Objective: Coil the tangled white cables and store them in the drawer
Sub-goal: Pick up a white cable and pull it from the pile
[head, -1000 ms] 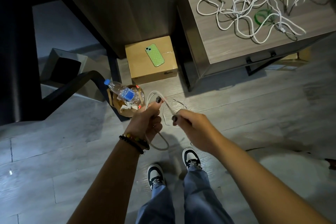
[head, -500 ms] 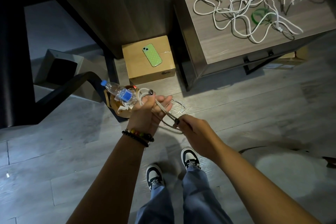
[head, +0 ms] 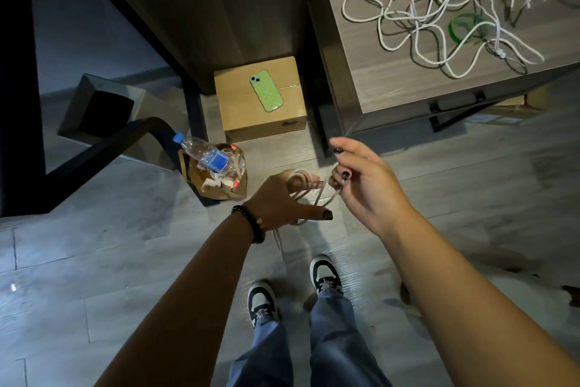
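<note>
Nearest the camera stand two black-and-white sneakers (head: 324, 273) below blue jeans (head: 332, 336), on a grey plank floor (head: 94, 261).

Above them, the left hand (head: 276, 201), with a beaded bracelet (head: 249, 223) at the wrist, has loops of a white cable (head: 301, 178) wound round its spread fingers, thumb stretched out to the right; its grip is curled round the coil. A loose end of the cable hangs just below the wrist. The right hand (head: 365, 181) sits just beside it to the right and pinches the same cable between thumb and a finger, the other fingers loosely extended. A short run of cable passes between the two hands.

Left of the hands, a brown paper bag (head: 219, 185) of rubbish stands on the floor, with a plastic water bottle (head: 208, 154) lying tilted across its top. Beyond it sits a cardboard box (head: 260, 101) with a green phone (head: 266, 90) lying on it, camera side up.

Farther right stands a wooden cabinet, its tabletop (head: 392, 79) carrying the tangled white cables (head: 439, 6) spread in loose loops, with a green ring (head: 464, 28) among them. On the cabinet's front the drawer, shut, shows a dark handle (head: 455, 101)
</note>
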The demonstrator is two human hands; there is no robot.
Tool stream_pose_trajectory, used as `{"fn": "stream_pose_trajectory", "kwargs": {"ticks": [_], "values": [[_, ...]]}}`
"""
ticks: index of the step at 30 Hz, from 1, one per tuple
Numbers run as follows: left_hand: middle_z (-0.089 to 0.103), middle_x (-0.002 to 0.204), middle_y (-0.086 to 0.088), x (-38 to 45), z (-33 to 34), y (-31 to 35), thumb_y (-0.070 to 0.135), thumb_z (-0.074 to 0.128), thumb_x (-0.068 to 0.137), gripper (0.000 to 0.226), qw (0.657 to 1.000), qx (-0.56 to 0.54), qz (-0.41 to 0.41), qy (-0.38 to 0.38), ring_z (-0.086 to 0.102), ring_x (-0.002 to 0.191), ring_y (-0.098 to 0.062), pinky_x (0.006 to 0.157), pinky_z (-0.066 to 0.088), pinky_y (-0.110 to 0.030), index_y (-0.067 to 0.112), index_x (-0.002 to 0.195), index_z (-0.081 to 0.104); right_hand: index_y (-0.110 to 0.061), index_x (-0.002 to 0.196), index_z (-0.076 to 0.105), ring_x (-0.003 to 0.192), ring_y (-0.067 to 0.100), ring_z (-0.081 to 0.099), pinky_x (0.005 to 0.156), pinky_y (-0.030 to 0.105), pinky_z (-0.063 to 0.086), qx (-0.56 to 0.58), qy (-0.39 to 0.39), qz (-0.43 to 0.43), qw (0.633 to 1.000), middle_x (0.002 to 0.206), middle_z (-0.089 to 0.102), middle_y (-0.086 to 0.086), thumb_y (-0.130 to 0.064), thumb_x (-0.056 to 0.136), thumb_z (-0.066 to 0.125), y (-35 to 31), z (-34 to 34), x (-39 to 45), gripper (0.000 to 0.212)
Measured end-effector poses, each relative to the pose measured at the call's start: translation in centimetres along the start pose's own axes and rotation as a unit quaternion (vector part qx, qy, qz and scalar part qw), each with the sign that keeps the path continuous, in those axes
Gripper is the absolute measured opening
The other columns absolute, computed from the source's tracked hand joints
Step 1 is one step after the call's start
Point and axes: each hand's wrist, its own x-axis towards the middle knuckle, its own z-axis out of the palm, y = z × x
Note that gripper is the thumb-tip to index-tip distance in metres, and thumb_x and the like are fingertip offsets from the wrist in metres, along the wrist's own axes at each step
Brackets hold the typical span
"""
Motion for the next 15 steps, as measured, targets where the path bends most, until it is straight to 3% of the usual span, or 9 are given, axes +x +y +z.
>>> {"fn": "stream_pose_trajectory", "kwargs": {"ticks": [3,5,8,10,13,15], "values": [[0.06,0.083,0.019,0.7,0.6,0.1,0.024,0.083,0.069,0.033,1.0,-0.021,-0.011,-0.004,0.055,0.071,0.017,0.064,0.041,-0.002,0.032,0.09,0.059,-0.01,0.106,0.065,0.048,0.011,0.044,0.062,0.031,0.048,-0.011,-0.036,0.021,0.999,0.055,0.045,0.001,0.002,0.095,0.045,-0.6,0.9,0.8,0.026],[0.061,0.079,0.018,1.5,0.8,0.1,0.025,0.079,0.074,0.023,1.0,-0.018,-0.017,-0.013,0.056,0.068,0.015,0.063,0.042,-0.003,0.027,0.088,0.06,-0.011,0.106,0.064,0.049,0.008,0.05,0.06,0.027,0.045,-0.056,-0.052,0.033,0.997,0.052,0.05,-0.003,0.0,0.095,0.046,-0.7,0.8,1.5,0.024],[0.063,0.069,0.013,2.5,1.4,-0.5,0.028,0.072,0.082,0.018,0.999,-0.006,-0.044,0.012,0.056,0.059,0.01,0.058,0.041,-0.007,0.012,0.087,0.066,-0.013,0.1,0.067,0.061,0.011,0.055,0.066,0.027,0.046,-0.161,-0.037,0.007,0.986,0.067,0.058,0.002,0.0,0.093,0.051,-0.7,-0.3,3.2,0.022],[0.065,0.062,0.011,3.2,1.9,-1.7,0.028,0.069,0.086,0.014,0.997,-0.012,-0.067,0.048,0.055,0.055,0.006,0.056,0.04,-0.01,0.016,0.082,0.066,-0.014,0.099,0.066,0.072,0.011,0.059,0.073,0.022,0.048,-0.262,-0.003,-0.025,0.965,0.079,0.062,0.001,-0.001,0.091,0.054,-0.4,-1.6,4.6,0.019],[0.069,0.059,0.008,4.1,2.7,-4.7,0.026,0.065,0.089,0.011,0.987,-0.047,-0.113,0.108,0.062,0.063,0.0,0.066,0.046,-0.015,0.017,0.083,0.068,-0.017,0.1,0.065,0.078,0.005,0.057,0.066,0.006,0.043,-0.414,0.046,-0.069,0.907,0.089,0.061,-0.005,-0.007,0.09,0.058,1.4,-4.6,7.4,0.016],[0.071,0.061,0.007,4.8,3.2,-7.2,0.026,0.064,0.09,0.012,0.978,-0.078,-0.138,0.135,0.062,0.062,0.002,0.066,0.046,-0.019,0.016,0.084,0.068,-0.021,0.092,0.065,0.081,0.012,0.06,0.074,0.02,0.049,-0.442,0.079,-0.05,0.892,0.089,0.063,-0.003,-0.007,0.088,0.058,3.6,-7.1,9.7,0.016]]}}
